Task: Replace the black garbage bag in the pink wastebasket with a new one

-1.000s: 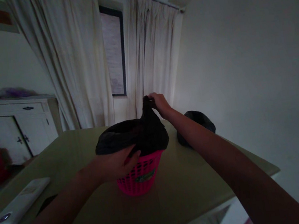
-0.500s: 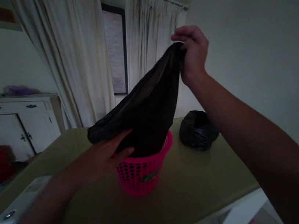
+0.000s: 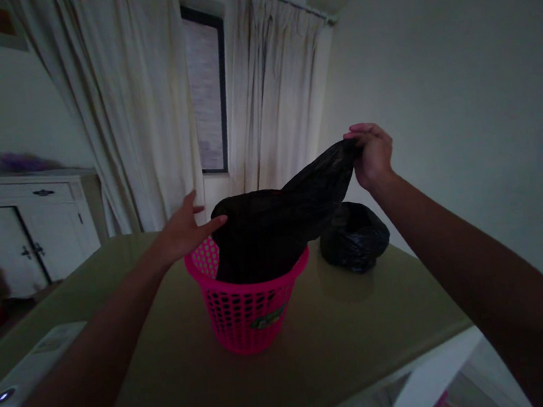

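Note:
A black plastic garbage bag (image 3: 275, 230) hangs partly inside a pink perforated basket (image 3: 253, 307) that stands upright on the table. My right hand (image 3: 373, 152) pinches one upper corner of the bag, holding it up and out to the right of the basket. Over the basket's left rim, my left hand (image 3: 187, 227) is open with fingers spread. Its thumb tip lies at the bag's left edge; whether it touches is hard to tell. The bag's lower end is hidden inside the basket.
A second black plastic bag (image 3: 354, 237), crumpled with its top open, sits on the greenish table (image 3: 360, 332) behind and right of the basket. At the left lies a white device (image 3: 32, 368). A white cabinet (image 3: 52, 224) and curtains (image 3: 148, 113) stand beyond.
My right hand has come down, lowering the raised bag corner. My left hand has moved up from the basket's front left to above its left rim, and the bag's left end has shifted right.

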Available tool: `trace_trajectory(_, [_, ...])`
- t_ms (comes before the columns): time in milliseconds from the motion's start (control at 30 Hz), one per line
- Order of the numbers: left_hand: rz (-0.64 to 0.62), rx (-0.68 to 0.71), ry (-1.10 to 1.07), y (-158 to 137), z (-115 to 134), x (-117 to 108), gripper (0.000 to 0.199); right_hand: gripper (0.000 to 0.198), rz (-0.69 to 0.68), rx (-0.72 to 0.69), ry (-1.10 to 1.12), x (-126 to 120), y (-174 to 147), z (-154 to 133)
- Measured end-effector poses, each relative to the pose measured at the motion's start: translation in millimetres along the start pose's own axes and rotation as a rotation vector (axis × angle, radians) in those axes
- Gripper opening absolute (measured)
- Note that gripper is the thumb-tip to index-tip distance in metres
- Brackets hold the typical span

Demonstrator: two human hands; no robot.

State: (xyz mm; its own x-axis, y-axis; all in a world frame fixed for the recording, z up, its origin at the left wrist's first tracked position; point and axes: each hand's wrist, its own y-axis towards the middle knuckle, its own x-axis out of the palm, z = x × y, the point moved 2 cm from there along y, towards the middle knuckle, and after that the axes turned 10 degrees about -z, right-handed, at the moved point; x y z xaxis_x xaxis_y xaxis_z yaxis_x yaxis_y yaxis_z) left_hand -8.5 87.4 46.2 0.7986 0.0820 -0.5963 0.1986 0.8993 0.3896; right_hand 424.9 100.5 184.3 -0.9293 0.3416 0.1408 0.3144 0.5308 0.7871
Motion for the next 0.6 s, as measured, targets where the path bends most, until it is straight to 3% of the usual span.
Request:
trace_trajectory(67, [-0.114, -0.025, -0.067, 14.2, -2.5, 5.6, 0.080, 0.004, -0.034, -0.014, 0.002, -2.1, -1.4, -2.7])
trace_trajectory(133, [-0.095, 0.047, -0.184, 18.2, 1.2, 2.6, 0.048, 0.006, -0.046, 0.000, -0.027, -9.1, -2.2, -3.0])
trace_trajectory(300, [0.122, 0.241, -0.681, -6.7, 31.4, -23.1, 0.033, 0.018, 0.024, 0.306, -0.410, -29.0, -11.2, 6.2])
trace_trajectory(367, [0.153, 0.338, -0.729, -20.1, 52.6, -30.7, 0.027, 0.016, 0.003, 0.165, -0.521, -19.5, -25.2, -4.2])
trace_trajectory(433, [0.216, 0.443, -0.705, -34.3, 78.5, -34.0, 0.019, 0.013, -0.137, -0.148, -0.487, 7.3, -51.7, -27.8])
trace_trajectory(467, [0.239, 0.489, -0.701, -41.9, 92.6, -33.6, 0.015, 0.023, -0.292, -0.270, -0.421, 26.2, -69.5, -41.7])
trace_trajectory(533, [0.197, 0.557, -0.752, -57.1, 120.4, -29.6, 0.010, 0.052, -0.684, -0.346, -0.334, 68.6, -109.7, -67.1])
trace_trajectory(600, [0.078, 0.582, -0.847, -70.2, 140.9, -25.3, 0.017, 0.075, -0.981, -0.330, -0.271, 106.3, -146.2, -83.5])
